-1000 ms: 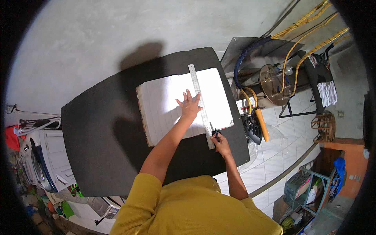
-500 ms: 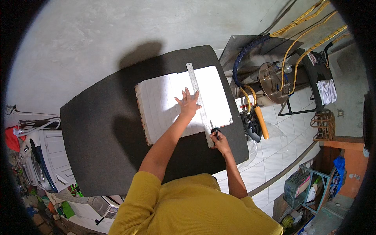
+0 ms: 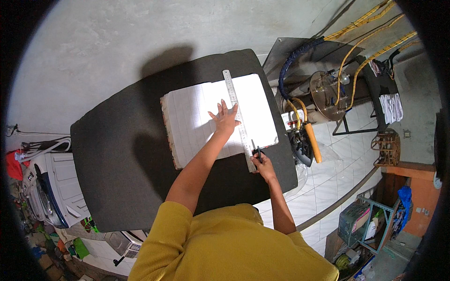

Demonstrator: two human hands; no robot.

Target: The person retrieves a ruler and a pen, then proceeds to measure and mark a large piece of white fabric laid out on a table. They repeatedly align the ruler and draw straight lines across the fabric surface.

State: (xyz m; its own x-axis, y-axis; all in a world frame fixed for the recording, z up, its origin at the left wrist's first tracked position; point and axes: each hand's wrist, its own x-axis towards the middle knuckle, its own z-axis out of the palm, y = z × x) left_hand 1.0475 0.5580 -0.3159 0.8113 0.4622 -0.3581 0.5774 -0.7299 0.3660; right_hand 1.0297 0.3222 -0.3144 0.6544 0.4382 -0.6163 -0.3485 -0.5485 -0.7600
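A large white ruled book or paper stack [image 3: 190, 126] with worn coloured edges lies on a dark grey padded table top [image 3: 108, 168]. Across it, a long metal ruler [image 3: 228, 82] runs from beyond the far edge to past the near one. My left hand [image 3: 224, 117] rests spread on the paper, fingertips at the ruler's left side. Near the ruler's lower end, my right hand [image 3: 260, 165] grips black-handled scissors [image 3: 258, 152], their blades pointing away from me over the paper's near edge; whether they cut or mark anything is too small to tell.
An iron [image 3: 300, 150] with a wooden handle [image 3: 313, 140] and yellow hoses sits at the table's right, near a steel boiler [image 3: 327, 93]. A rack with white cloths [image 3: 390, 108] and a rattan stool [image 3: 386, 147] stand farther right. A white appliance [image 3: 58, 187] is at left.
The table, paper and hands all sit slightly higher in the picture. My hands keep almost the same places on the ruler, paper and scissors.
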